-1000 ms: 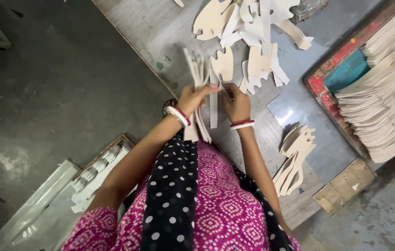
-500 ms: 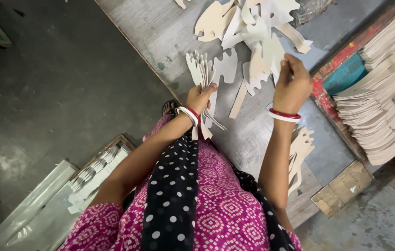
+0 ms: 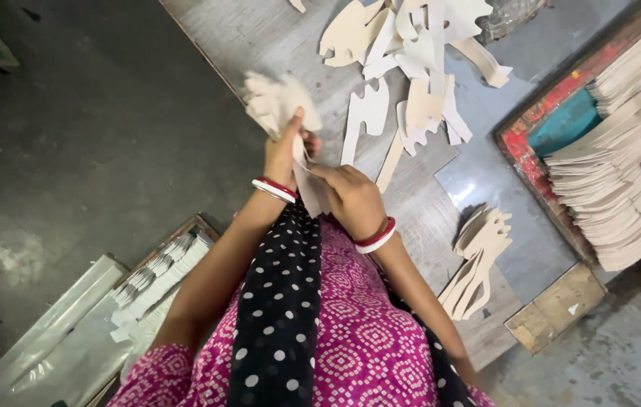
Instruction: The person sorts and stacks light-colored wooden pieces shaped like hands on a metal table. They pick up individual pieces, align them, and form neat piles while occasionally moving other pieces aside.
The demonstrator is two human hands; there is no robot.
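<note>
Seen from above, a person in a pink patterned top and a black dotted scarf [image 3: 279,316] works at a grey, wood-grained tabletop [image 3: 260,38] that runs across the upper half of the frame. The left hand [image 3: 284,154], just above centre, has its fingers closed around a bundle of pale cut-outs [image 3: 279,102], flat card-like pieces with notched, curving outlines, fanned out at their upper ends. The right hand [image 3: 354,200], touching the left at centre frame, pinches the lower ends of the same bundle; its fingers look nearly closed, though the grip itself is partly hidden behind the pieces. Both wrists carry red and white bangles. Squaring such a bundle would go best with the left hand holding loosely while the right taps and draws the bottom edges level, since the thin sheets look apt to slip sideways or crease. A loose scatter of similar cut-outs [image 3: 411,60], cream and off-white with a matt face, lies at the upper centre, and a small neat stack [image 3: 478,249] rests on the tabletop at right of centre. At the right edge, a worn red-rimmed tray [image 3: 520,162] with a teal floor holds tall layered stacks of cut pieces [image 3: 622,173]. At lower left, a shallow wooden box [image 3: 192,226] on the dark floor holds more pale strips.
</note>
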